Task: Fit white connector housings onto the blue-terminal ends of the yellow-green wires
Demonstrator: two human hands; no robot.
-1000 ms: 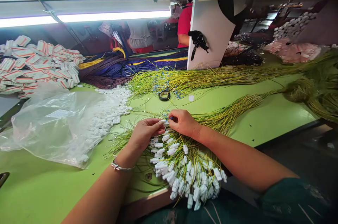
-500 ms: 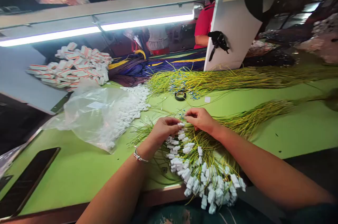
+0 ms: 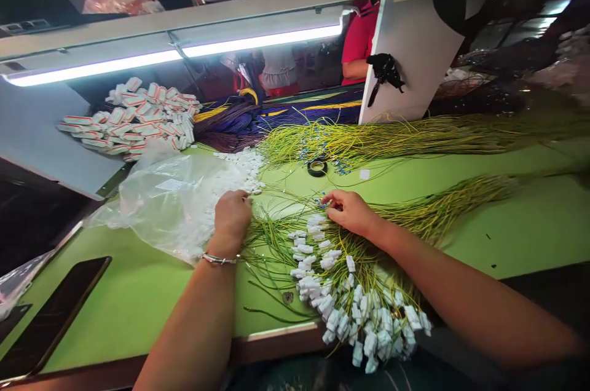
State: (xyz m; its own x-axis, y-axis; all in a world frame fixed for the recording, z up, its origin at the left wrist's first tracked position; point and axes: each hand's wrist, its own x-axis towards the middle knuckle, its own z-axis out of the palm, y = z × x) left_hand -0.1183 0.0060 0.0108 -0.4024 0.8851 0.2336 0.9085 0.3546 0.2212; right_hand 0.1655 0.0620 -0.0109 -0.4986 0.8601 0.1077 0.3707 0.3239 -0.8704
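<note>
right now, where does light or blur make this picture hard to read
In the head view, the tube light is blown out to white; also in the head view, the plastic bag has pale sheen, the upper-right background falls into darkness, and the yellow-green wires beside the right hand smear toward the right edge.

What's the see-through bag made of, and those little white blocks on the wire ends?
The bag looks like thin, shiny plastic: it's wrinkled, clear and catches the light. The white blocks are probably hard, fairly matte plastic: evenly white and squarish.
</note>
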